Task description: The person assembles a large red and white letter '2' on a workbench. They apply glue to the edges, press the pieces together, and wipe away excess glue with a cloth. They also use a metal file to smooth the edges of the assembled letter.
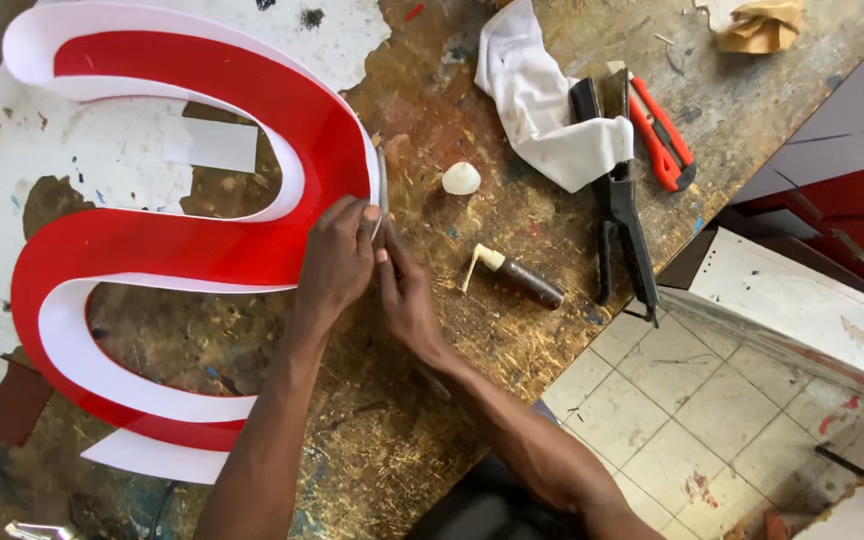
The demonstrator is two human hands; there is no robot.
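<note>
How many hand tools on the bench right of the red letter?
3. A red-handled cutter by the white cloth; black pliers partly under that cloth; a small dark-handled tool near the right hand. The cloth may hide more.

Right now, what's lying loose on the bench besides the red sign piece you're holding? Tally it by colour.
White: 2, cloth and small lump
Red: 1, utility knife
Black: 1, pliers
Brown: 2, crumpled paper and brown-handled tool
Total: 6

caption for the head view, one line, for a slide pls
Both hands, left hand and right hand, press the white edge strip against a red S-shaped sign letter on a worn workbench.
</note>
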